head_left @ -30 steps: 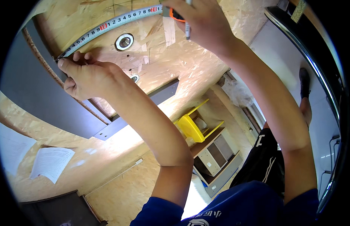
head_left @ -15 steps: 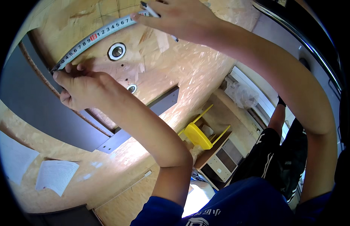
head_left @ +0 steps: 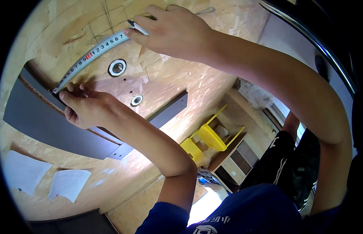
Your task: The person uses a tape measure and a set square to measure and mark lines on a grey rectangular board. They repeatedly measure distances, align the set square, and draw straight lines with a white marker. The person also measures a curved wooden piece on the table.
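A tape measure's silver blade [head_left: 89, 56] bows across a wood-chip panel [head_left: 165, 70]. Its lower end meets the inner edge of a dark grey board [head_left: 52, 121], where my left hand [head_left: 89, 109] pinches it with thumb and fingers. At the blade's upper end is my right hand [head_left: 177, 35], closed on the tape and also holding a white pencil [head_left: 139, 28] with a dark tip. The tape's case is not visible, hidden by the right hand. Two round metal-rimmed fittings, a larger one [head_left: 117, 67] and a smaller one [head_left: 137, 100], sit in the panel below the tape.
A narrow grey strip [head_left: 169, 107] joins the board on the panel. Two written sheets [head_left: 69, 184] lie toward the lower left. Beyond my left forearm are a yellow chair [head_left: 212, 136] and a small cabinet [head_left: 236, 167]. A clear plastic bag [head_left: 253, 93] lies near the right forearm.
My right hand with tape and pencil has moved left and slightly down in the picture. The left hand stays at the board's edge, and the whole view has shifted slightly.
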### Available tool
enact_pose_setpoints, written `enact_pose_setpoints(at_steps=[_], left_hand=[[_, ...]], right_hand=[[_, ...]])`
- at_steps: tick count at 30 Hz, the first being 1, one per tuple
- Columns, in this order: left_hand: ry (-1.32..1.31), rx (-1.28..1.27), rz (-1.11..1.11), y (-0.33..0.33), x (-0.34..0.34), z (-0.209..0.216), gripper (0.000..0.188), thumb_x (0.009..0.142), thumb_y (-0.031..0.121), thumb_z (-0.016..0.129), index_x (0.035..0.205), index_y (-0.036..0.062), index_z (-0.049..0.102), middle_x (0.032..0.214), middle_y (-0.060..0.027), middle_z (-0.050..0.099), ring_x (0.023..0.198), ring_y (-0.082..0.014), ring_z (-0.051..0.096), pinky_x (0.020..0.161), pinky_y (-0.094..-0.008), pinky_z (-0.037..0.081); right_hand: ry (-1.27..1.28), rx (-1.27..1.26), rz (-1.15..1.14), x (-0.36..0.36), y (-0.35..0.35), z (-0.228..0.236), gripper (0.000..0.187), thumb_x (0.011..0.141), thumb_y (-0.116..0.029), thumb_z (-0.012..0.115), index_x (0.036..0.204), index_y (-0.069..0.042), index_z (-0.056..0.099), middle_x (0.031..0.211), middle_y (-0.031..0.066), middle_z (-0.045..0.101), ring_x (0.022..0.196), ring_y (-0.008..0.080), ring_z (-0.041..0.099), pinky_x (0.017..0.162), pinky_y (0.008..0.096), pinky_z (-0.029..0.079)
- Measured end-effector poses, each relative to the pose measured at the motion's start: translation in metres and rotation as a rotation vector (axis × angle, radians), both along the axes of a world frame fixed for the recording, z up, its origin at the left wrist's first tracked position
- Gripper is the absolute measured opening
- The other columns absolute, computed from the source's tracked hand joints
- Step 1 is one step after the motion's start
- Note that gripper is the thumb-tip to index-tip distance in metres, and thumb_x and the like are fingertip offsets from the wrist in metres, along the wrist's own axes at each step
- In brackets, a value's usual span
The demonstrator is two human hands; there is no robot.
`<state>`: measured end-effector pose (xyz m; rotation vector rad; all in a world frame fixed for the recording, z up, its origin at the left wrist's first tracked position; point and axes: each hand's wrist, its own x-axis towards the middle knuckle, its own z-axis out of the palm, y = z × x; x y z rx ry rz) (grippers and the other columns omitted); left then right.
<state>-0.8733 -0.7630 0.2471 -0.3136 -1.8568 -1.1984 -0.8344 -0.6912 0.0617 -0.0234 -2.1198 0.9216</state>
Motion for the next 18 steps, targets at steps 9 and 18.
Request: enact_pose_setpoints(at_steps=[9,18], left_hand=[[0.091,-0.93,-0.057,-0.016,0.031,0.012,0.031,0.091,0.007,0.07,0.115,-0.0076,0.058,0.114,-0.0199,0.065,0.098,-0.0257,0.066,0.083,-0.0324,0.054],[0.048,-2.003,-0.146,-0.025,0.027,0.066,0.058,0.09,0.016,0.061,0.145,0.0025,0.049,0.157,-0.0268,0.033,0.146,-0.0497,0.029,0.116,-0.0554,0.029]], right_hand=[[-0.042,0.115,0.034,-0.003,0.004,0.009,0.049,0.083,-0.019,0.066,0.132,-0.014,0.064,0.111,0.0034,0.063,0.103,0.0208,0.062,0.074,0.0298,0.056],[-0.059,0.121,0.001,-0.002,0.005,0.009,0.048,0.084,-0.019,0.064,0.131,-0.015,0.065,0.111,0.0031,0.062,0.103,0.0208,0.062,0.077,0.0295,0.056]])
